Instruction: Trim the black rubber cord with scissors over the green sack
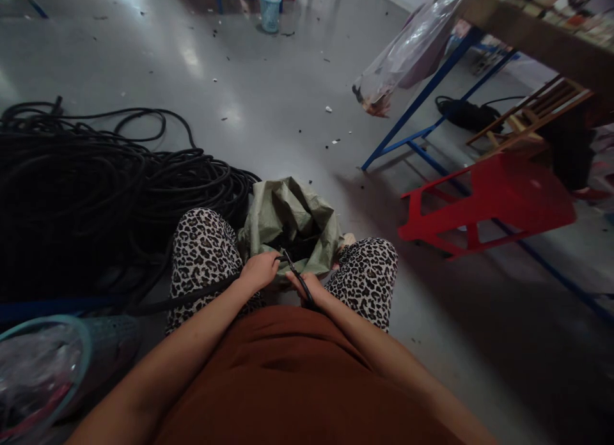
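At lower centre of the frame, the left hand point(259, 270) and right hand point(307, 285) each grip a black cable point(201, 293) above an open green sack point(290, 218).

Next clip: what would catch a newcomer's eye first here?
Probably the big heap of black cable on the floor at left, with one strand running to the person's lap. There the left hand and right hand both grip that strand over an open green sack between the knees. A red stool stands at right.
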A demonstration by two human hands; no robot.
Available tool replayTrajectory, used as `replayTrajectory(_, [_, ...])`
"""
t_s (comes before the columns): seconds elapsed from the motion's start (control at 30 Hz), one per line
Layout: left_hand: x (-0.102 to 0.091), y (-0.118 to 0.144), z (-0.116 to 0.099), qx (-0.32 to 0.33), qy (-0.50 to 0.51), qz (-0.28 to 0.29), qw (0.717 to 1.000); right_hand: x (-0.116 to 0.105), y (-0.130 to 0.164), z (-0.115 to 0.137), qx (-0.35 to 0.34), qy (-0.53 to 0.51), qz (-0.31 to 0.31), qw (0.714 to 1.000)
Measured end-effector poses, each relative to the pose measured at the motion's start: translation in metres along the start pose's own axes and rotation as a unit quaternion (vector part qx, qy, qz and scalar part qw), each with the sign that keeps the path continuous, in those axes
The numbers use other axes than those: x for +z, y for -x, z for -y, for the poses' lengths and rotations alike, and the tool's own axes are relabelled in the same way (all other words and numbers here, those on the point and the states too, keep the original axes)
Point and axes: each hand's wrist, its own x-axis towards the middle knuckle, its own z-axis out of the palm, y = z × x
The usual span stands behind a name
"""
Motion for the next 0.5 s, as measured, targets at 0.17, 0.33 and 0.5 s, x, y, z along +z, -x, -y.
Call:
replayTrajectory(0.17, [0.004, -0.002, 0.005, -0.002, -0.009, 0.0, 1.0, -0.001, -0.002, -0.005, 0.018, -0.024, 0.011, 0.999])
replayTrajectory(0.33, [0.007, -0.003, 0.008, 0.006, -0.012, -0.001, 1.0, 0.001, -0.008, -0.012, 0.033, -0.033, 0.02, 0.999])
replayTrajectory(0.5, [0.007, -0.004, 0.009, 0.005, -0.008, -0.011, 1.0, 0.001, -0.006, -0.008, 0.077, -0.091, 0.012, 0.993])
